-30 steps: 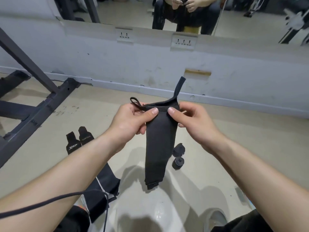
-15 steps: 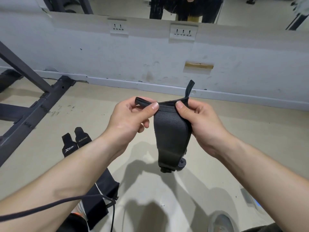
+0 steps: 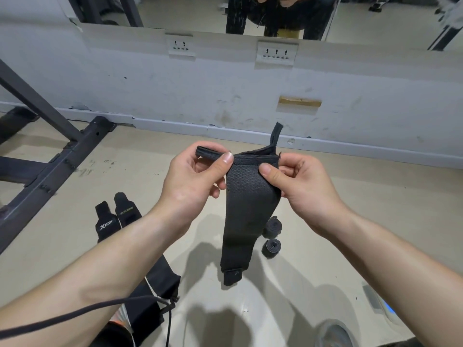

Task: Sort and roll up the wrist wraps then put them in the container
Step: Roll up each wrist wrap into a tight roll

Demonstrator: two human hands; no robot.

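Black wrist wrap held up between both hands

White lettering reading "XTEP" shows on one flat black wrist wrap with white print (image 3: 104,225) lying on the floor at the near left. The flat black wrist wrap with pale print (image 3: 125,212) touching its right side carries a word that looks like "XUEYNG", too small to be sure of.

The long black woven elastic wrist wrap (image 3: 250,204) hangs in the air at the centre, above the beige floor (image 3: 375,209). Its top edge is stretched level, a narrow black thumb loop (image 3: 275,135) stands up from its right corner, and a stitched tab closes its lower end.

The left hand (image 3: 193,181) pinches the top left corner between thumb and curled fingers, with a folded black strip poking out to the left. The right hand (image 3: 300,194) pinches the top right edge, thumb in front, fingers bent behind.

Two small rolled dark wrist wraps (image 3: 271,247) sit on the floor just right of the hanging one. A black drawstring fabric bag (image 3: 155,291) lies under the left forearm
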